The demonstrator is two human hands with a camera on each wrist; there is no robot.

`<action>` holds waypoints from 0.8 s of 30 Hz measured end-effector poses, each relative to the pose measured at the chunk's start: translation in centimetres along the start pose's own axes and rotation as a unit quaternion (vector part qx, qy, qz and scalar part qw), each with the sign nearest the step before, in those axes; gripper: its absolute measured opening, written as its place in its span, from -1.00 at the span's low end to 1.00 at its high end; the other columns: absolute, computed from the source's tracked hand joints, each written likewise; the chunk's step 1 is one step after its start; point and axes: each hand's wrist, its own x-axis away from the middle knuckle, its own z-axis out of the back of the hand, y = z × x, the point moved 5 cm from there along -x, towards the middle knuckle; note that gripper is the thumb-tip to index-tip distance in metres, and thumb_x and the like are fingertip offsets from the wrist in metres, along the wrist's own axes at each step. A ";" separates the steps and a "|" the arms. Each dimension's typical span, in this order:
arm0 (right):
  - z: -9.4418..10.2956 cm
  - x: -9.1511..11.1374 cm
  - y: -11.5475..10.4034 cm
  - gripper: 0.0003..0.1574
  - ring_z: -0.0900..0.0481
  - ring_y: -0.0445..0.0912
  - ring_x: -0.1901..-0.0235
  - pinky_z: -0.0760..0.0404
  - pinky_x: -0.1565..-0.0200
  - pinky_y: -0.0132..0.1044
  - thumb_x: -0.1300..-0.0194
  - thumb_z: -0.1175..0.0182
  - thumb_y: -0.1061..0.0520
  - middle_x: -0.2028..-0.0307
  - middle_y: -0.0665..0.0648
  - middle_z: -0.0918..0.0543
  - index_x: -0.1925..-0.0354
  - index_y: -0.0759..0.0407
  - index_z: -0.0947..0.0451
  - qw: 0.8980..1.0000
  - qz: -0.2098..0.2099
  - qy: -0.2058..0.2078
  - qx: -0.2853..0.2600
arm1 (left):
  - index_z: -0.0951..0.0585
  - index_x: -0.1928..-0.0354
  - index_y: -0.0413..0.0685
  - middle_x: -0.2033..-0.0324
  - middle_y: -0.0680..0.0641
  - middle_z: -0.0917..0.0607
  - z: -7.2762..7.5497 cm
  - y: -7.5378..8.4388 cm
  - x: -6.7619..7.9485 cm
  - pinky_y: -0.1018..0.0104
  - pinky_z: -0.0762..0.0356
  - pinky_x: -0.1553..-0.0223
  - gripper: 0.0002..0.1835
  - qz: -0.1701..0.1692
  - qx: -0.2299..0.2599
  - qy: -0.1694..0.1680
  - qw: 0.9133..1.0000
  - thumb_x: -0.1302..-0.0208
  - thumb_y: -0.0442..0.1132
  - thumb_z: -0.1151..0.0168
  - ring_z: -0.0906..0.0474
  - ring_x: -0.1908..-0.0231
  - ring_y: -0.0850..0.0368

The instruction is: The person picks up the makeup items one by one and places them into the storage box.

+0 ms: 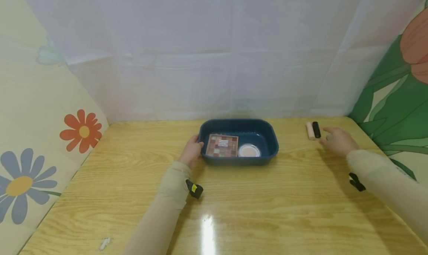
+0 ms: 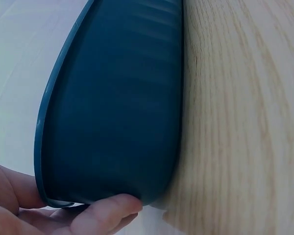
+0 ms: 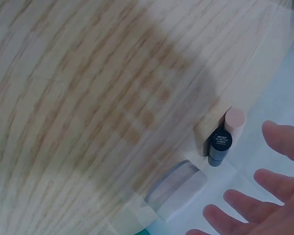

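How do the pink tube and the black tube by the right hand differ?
The pink tube is pale, the black tube dark. The black tube's end bears lettering; the pink tube's end looks plain. In the head view, the black tube is right of the pink tube. Both are slim and sit side by side.

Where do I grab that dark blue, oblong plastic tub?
Best grip the tub by its walls at the short ends, coming from left and right: the thin rim should suit curled fingers. The left hand holds the left end; the right looks free. Keep it level: a square, multicoloured palette and a round, white-rimmed compact lie inside.
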 end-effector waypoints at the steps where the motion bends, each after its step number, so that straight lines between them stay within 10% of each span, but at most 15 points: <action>1: 0.0 0.0 0.1 -0.21 -0.25 0.57 -0.09 -0.27 -0.11 0.39 -0.36 -0.10 0.13 -0.10 0.72 -0.32 -0.25 0.74 -0.11 1.000 -0.001 0.003 -0.001 | -0.05 -0.49 -0.22 -0.44 -0.26 -0.15 0.0 0.0 0.0 -0.21 -0.28 -0.24 -0.45 0.000 0.002 0.000 1.000 -0.50 -0.40 0.27 -0.23 -0.32 -0.21; 24: -0.4 -0.5 3.7 -0.14 -0.16 0.61 -0.10 -0.23 -0.10 0.44 -0.37 -0.07 0.07 -0.17 0.77 -0.14 -0.29 0.71 -0.02 0.998 -0.047 0.012 -0.033 | -0.02 -0.50 -0.20 -0.45 -0.26 -0.13 0.0 -0.1 -0.1 -0.20 -0.29 -0.23 -0.44 0.006 -0.002 -0.006 1.000 -0.51 -0.37 0.28 -0.23 -0.32 -0.22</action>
